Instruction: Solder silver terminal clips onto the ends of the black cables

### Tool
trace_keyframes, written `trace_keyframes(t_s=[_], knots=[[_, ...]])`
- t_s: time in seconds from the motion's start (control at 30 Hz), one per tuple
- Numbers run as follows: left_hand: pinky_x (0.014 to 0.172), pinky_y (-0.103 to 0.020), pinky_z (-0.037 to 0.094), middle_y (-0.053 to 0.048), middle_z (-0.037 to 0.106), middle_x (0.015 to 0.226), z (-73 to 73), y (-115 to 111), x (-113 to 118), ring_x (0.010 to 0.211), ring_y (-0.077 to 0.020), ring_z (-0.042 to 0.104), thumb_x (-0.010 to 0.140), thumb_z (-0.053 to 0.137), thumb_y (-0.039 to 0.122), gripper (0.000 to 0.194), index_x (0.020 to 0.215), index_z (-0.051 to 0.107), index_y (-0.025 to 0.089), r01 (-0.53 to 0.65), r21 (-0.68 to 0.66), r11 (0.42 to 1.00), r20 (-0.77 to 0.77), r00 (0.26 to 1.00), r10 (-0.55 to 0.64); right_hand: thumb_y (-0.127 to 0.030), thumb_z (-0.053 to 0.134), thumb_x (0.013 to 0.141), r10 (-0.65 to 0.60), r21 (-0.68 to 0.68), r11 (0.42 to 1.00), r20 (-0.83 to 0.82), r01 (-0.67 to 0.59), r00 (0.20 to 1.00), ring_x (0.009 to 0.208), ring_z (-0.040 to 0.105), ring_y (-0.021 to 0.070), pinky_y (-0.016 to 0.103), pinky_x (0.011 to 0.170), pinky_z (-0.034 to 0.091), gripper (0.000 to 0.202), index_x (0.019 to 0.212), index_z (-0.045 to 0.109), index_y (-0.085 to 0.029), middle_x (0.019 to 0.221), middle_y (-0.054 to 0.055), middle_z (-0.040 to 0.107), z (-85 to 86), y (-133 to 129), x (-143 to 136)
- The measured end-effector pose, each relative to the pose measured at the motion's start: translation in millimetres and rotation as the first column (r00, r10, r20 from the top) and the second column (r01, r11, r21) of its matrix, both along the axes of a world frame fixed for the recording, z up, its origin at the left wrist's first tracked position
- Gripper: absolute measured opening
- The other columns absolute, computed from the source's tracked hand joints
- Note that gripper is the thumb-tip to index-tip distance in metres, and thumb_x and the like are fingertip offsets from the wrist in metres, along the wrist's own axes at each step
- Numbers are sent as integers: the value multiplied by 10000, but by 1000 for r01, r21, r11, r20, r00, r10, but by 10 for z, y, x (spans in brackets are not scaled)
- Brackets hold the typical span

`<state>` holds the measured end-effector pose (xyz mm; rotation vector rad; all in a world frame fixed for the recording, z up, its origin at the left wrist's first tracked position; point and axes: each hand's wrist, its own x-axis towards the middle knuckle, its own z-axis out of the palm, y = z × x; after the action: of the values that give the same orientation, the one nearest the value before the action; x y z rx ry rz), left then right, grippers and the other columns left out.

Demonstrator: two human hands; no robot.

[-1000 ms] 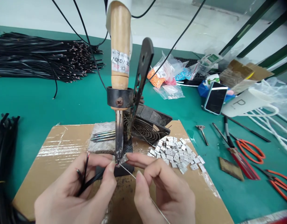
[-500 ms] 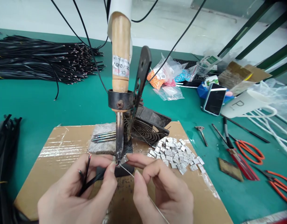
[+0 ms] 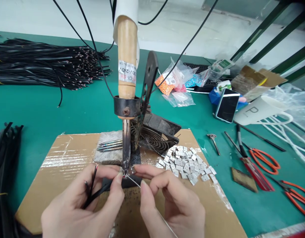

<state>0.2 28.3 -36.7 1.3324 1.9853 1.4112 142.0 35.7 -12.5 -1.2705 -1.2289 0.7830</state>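
A soldering iron [image 3: 126, 142] with a wooden handle hangs tip-down in a metal clamp stand. Below its tip, my left hand [image 3: 90, 201] pinches the end of a black cable [image 3: 96, 195], whose split black and red lead rises between the fingers. My right hand [image 3: 173, 201] is closed on a thin strand of solder wire [image 3: 135, 181], its end touching the work at the iron's tip. The right index finger also touches a small silvery metal plate [image 3: 132, 170] beside the tip. The exact joint under the tip is partly hidden.
Many small metal plates [image 3: 187, 163] lie piled on the cardboard [image 3: 58, 158]. A fan [image 3: 157, 132] stands behind the iron. Bundles of black cables [image 3: 50, 62] lie left. Right are orange-handled pliers [image 3: 265, 160], a phone [image 3: 228, 105] and a mug [image 3: 261, 110].
The solder strand's visible length between the tip and my right fingers is slightly shorter. Both hands hold nearly the same place, and the view has shifted very slightly.
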Motion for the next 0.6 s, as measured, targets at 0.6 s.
trace_keyframes(t_s=[0.6], knots=[[696,-47,587,90,798,800,67,12,32,692,-77,784,870,742,379,81,838,727,306,67,-8,998,-83,994,-68,-125,717,881,-14,43,999,-8,15,1000,879,856,133,176,754,661,221,712,652,-252,973,-47,874,-11,0,5]])
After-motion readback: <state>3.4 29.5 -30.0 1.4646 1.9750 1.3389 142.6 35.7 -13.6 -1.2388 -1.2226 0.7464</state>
